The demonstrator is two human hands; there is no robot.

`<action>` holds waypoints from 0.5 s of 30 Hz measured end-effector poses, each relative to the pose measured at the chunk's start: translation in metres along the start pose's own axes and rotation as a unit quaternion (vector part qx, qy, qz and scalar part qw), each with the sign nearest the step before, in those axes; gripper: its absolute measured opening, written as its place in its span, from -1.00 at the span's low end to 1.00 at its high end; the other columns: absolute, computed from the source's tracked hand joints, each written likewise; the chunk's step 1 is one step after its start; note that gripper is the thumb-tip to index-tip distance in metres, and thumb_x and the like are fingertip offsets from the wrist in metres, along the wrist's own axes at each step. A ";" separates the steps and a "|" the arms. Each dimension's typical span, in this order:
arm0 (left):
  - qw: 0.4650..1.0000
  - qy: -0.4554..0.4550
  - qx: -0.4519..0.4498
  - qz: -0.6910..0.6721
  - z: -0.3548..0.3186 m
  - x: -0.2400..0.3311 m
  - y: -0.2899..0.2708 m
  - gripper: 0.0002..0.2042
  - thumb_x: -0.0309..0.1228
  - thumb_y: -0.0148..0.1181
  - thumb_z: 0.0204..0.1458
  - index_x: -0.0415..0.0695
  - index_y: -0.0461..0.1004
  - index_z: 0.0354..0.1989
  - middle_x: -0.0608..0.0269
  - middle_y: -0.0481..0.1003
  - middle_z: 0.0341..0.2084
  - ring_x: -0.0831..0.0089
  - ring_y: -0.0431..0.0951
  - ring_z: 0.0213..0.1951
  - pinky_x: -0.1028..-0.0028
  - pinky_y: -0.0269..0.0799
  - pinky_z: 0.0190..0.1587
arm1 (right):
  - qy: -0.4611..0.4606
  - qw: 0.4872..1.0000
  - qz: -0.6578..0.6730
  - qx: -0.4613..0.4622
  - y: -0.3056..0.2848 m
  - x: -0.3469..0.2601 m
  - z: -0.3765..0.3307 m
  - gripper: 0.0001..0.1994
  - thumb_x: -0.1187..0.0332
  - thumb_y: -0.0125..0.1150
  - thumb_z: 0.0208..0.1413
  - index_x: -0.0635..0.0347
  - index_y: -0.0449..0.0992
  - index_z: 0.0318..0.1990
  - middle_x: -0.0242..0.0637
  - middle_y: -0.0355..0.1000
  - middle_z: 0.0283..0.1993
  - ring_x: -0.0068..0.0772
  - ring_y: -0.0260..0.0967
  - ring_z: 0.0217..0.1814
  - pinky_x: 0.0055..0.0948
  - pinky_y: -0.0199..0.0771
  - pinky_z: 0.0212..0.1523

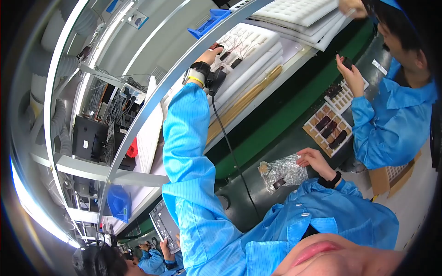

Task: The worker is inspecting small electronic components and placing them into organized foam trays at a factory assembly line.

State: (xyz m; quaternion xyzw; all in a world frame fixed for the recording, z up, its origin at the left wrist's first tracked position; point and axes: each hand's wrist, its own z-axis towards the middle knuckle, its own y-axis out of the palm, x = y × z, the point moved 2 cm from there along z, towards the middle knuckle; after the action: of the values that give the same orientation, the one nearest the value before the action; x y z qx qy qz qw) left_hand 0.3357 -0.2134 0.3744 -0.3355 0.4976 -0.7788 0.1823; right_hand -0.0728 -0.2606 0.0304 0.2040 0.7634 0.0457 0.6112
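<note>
My left arm stretches up to a stack of white foam trays (251, 39), and my left hand (209, 56) is at the near corner of the top tray. Its fingers close on a small dark part (215, 46), mostly covered by the hand. Several black parts with thin wires (235, 63) lie on that tray. A strapped black device with a cable (214, 82) sits on my left wrist. My right hand (316, 162), fingers stretched out, touches the edge of a crumpled clear plastic bag (290, 174) on the dark green bench. A small dark piece (279, 184) shows at the bag.
A co-worker at right holds a dark object (346, 62) over the bench. Before them stands a divided box (340, 146) with dark rolls. A metal frame bar (138, 117) crosses near my left arm. Blue bins (119, 202) hang at left; another person holds a dark panel (165, 225).
</note>
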 end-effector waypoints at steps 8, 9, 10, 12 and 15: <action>0.997 0.055 0.022 0.044 0.005 -0.018 0.000 -0.82 -0.31 0.33 -0.05 -0.03 0.67 -0.26 0.21 0.65 -0.31 0.37 0.64 -0.24 0.40 0.51 -0.10 | 0.007 1.000 -0.016 -0.010 -0.002 0.006 0.004 -0.73 0.52 -0.19 0.22 0.34 0.42 -0.02 -0.07 0.55 -0.19 -0.37 0.53 -0.17 -0.47 0.54 -0.15; 0.996 0.065 0.033 0.051 0.004 -0.016 0.001 -0.83 -0.34 0.31 -0.05 0.01 0.69 -0.26 0.17 0.65 -0.31 0.35 0.65 -0.24 0.38 0.52 -0.10 | 0.009 1.000 -0.022 -0.011 -0.003 0.007 0.005 -0.73 0.52 -0.19 0.23 0.33 0.43 -0.02 -0.08 0.55 -0.19 -0.37 0.53 -0.16 -0.46 0.54 -0.14; 0.994 0.067 0.006 0.085 0.002 -0.015 0.002 -0.81 -0.37 0.23 -0.02 0.08 0.69 -0.23 0.12 0.64 -0.29 0.27 0.64 -0.23 0.33 0.52 -0.07 | 0.011 1.000 -0.022 -0.010 -0.003 0.007 0.005 -0.73 0.52 -0.19 0.23 0.33 0.43 -0.02 -0.08 0.55 -0.19 -0.37 0.53 -0.16 -0.46 0.54 -0.14; 0.992 0.060 -0.005 0.113 0.000 -0.009 0.003 -0.81 -0.38 0.19 0.01 0.09 0.69 -0.24 0.11 0.63 -0.29 0.23 0.64 -0.22 0.31 0.52 -0.06 | 0.021 0.999 -0.023 -0.016 -0.001 0.006 0.004 -0.74 0.51 -0.17 0.23 0.33 0.44 -0.03 -0.10 0.55 -0.19 -0.38 0.53 -0.16 -0.47 0.53 -0.13; 0.988 0.061 -0.016 0.143 -0.012 -0.001 -0.004 -0.77 -0.37 0.08 0.07 0.11 0.67 -0.18 0.10 0.62 -0.24 0.18 0.62 -0.17 0.27 0.50 -0.03 | 0.020 0.999 -0.024 -0.024 0.002 0.006 0.006 -0.74 0.50 -0.17 0.23 0.33 0.45 -0.04 -0.12 0.55 -0.19 -0.39 0.52 -0.17 -0.47 0.53 -0.14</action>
State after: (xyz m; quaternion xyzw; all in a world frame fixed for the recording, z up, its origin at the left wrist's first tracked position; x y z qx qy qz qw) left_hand 0.3279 -0.2030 0.3740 -0.2152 0.5633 -0.7556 0.2556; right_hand -0.0676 -0.2580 0.0236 0.1696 0.7785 0.0536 0.6019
